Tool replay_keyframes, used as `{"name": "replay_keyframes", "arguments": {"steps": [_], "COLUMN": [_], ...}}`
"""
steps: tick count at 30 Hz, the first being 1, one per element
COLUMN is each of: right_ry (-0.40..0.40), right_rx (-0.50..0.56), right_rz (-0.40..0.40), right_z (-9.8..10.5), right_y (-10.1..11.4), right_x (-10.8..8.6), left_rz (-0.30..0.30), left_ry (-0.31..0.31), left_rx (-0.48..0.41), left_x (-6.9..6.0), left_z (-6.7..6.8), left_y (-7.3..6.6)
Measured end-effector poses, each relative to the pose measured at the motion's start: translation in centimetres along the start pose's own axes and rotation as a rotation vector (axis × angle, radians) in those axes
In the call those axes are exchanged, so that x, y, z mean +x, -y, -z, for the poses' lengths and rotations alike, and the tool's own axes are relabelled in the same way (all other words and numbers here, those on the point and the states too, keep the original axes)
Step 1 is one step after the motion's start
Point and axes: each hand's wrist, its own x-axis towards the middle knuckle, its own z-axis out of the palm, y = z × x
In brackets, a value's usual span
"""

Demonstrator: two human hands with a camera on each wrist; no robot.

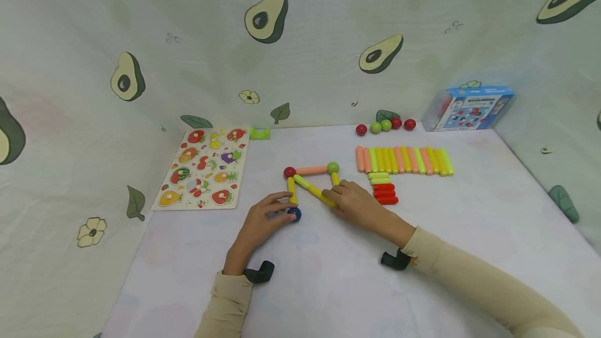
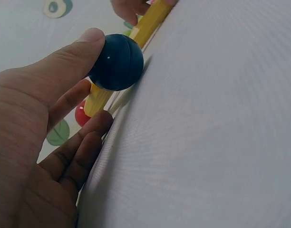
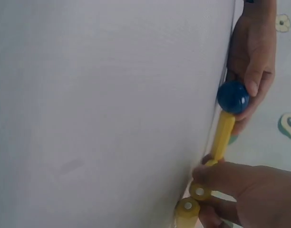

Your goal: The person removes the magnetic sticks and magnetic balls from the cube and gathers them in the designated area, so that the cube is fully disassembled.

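In the head view, my left hand (image 1: 265, 223) holds a dark blue ball (image 1: 294, 214), its thumb against the ball and fingers beside a yellow rod (image 1: 292, 190). That rod runs up to a red ball (image 1: 289, 172). A pink rod (image 1: 312, 170) links the red ball to a green ball (image 1: 333, 167), from which another yellow rod (image 1: 335, 178) extends down. Between them lies a slanted pair, a lime rod (image 1: 302, 181) and a yellow rod (image 1: 322, 196). My right hand (image 1: 354, 205) pinches the slanted yellow rod near its lower end. Two round rod ends (image 3: 199, 191) show in the right wrist view.
A row of pink, yellow and lime rods (image 1: 404, 160) lies at the right, with short lime rods (image 1: 380, 178) and red rods (image 1: 385, 193) beside it. Behind are loose balls (image 1: 386, 125) and a blue box (image 1: 474, 108). A fruit picture board (image 1: 202, 168) and green piece (image 1: 260, 134) lie left.
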Motion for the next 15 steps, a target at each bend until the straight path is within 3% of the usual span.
{"name": "replay_keyframes", "arguments": {"steps": [5,9,15], "right_ry": [-0.109,-0.205,-0.185], "right_rx": [0.102,0.156,0.137], "right_rz": [-0.040,0.013,0.104], "right_z": [0.24,0.40,0.54], "right_y": [0.22,0.17,-0.25], "right_x": [-0.23,-0.41,-0.31], "left_rz": [-0.015,-0.026,-0.010], "left_ry": [0.003,0.008,0.020], "left_rx": [-0.010,-0.006,0.002], "left_x": [-0.05,-0.04,0.01], "left_z": [0.00,0.04,0.03], "left_y": [0.00,-0.02,0.09]}}
